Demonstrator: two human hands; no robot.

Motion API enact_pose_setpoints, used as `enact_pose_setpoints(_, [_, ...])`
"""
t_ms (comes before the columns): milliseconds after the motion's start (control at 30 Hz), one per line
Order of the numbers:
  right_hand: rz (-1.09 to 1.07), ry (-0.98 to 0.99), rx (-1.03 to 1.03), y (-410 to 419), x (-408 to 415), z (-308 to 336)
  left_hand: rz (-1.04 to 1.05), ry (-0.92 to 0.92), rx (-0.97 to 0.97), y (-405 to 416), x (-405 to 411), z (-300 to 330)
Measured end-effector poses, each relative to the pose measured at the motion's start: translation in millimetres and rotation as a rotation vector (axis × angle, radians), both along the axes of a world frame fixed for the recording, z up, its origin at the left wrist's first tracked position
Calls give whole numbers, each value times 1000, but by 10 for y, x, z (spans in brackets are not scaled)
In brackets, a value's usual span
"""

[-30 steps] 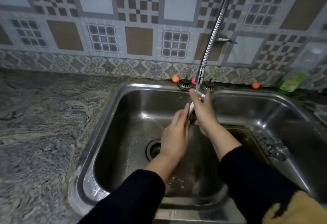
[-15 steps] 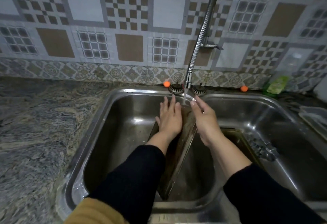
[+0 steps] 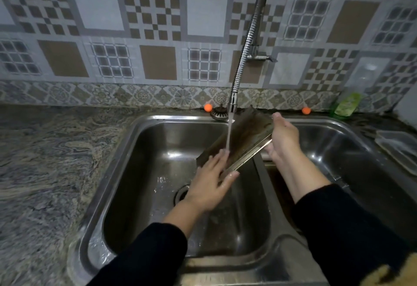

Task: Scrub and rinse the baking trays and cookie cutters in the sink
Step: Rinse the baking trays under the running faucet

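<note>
Since half a second ago the baking tray [image 3: 242, 141] has swung from standing nearly on edge between the hands to lying tilted across the sink's [image 3: 144, 127] middle divider, its far corner raised toward the back rim near the tap. The right hand [image 3: 283, 141] has shifted to the tray's right long edge and holds it there, fingers under and thumb up. The left hand [image 3: 211, 185] has slid down to the tray's near end, fingers straight and spread, pressing flat on the wet inner face with nothing enclosed.

Water [image 3: 229, 134] from the flexible faucet [image 3: 244, 55] lands on the tray just above the left fingertips. The tray looks brown and stained, so I judge this is rinsing with a hand rub. To do it well, keep the tilt so runoff drains into the left basin, work the palm into corners and along the rim, and steady the slippery edge firmly. No cookie cutters are identifiable.
</note>
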State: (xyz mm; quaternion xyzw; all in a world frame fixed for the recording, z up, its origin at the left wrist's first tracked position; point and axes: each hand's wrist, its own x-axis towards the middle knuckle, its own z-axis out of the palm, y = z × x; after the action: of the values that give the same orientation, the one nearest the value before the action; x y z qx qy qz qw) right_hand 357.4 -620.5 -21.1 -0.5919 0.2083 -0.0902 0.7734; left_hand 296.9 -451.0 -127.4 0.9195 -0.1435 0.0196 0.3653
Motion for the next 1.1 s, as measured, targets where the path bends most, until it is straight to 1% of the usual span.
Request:
enact_pose_setpoints(67, [12, -12, 49, -16, 18, 100, -14, -161, 192, 8, 19, 101])
enact_pose_setpoints(100, [27, -44, 88, -20, 29, 150, -6, -243, 237, 3, 28, 163])
enact_pose_setpoints(200, [132, -161, 146, -41, 51, 333, 22, -547, 222, -61, 52, 365])
enact_pose_setpoints(233, [183, -201, 136, -74, 74, 393, 44, -620, 197, -89, 63, 440])
enact_pose_setpoints(267, [229, -245, 122, -107, 79, 455, 70, -653, 166, -120, 77, 517])
enact_pose_setpoints(300, [248, -271, 78, -147, 87, 495, 102, -646, 127, -159, 86, 598])
enact_pose_setpoints(333, [242, -282, -33, -201, 80, 515, 145, -626, 75, -210, 90, 679])
enact_pose_setpoints(367, [213, -273, -226, -276, 62, 494, 187, -601, 19, -270, 87, 757])
enact_pose_setpoints(400, [180, -234, -426, -373, 46, 419, 217, -589, -35, -337, 80, 814])
enact_pose_setpoints(433, [143, -167, -575, -477, 23, 316, 226, -586, -88, -417, 62, 865])
enact_pose_setpoints(467, [121, -77, -653, -580, -10, 220, 219, -575, -143, -512, 40, 902])
enact_pose_setpoints(533, [112, 35, -654, -776, -108, 73, 194, -503, -296, -737, -11, 957])
enact_pose_setpoints(600, [142, 16, -630, -955, -179, -21, 204, -377, -427, -965, -30, 943])
enact_pose_setpoints(667, [146, -48, -633, -1143, -232, -118, 210, -291, -489, -1165, -57, 864])
enact_pose_setpoints(700, [139, -42, -651, -1233, -269, -163, 197, -261, -498, -1256, -75, 810])
enact_pose_setpoints(767, [133, 64, -694, -1426, -339, -276, 163, -201, -430, -1420, -111, 690])
enact_pose_setpoints(833, [147, 152, -719, -1658, -387, -402, 129, -117, -281, -1541, -118, 570])
enact_pose_setpoints(933, [196, 281, -723, -2014, -432, -611, 115, 110, 128, -1593, -40, 363])
enact_pose_setpoints(1000, [233, 399, -743, -2191, -435, -794, 113, 259, 329, -1584, -46, 233])
enact_pose_setpoints(1033, [244, 451, -757, -2253, -430, -883, 115, 297, 393, -1590, -64, 166])
enact_pose_setpoints(1100, [276, 527, -788, -2330, -395, -1034, 139, 285, 473, -1623, -112, 45])
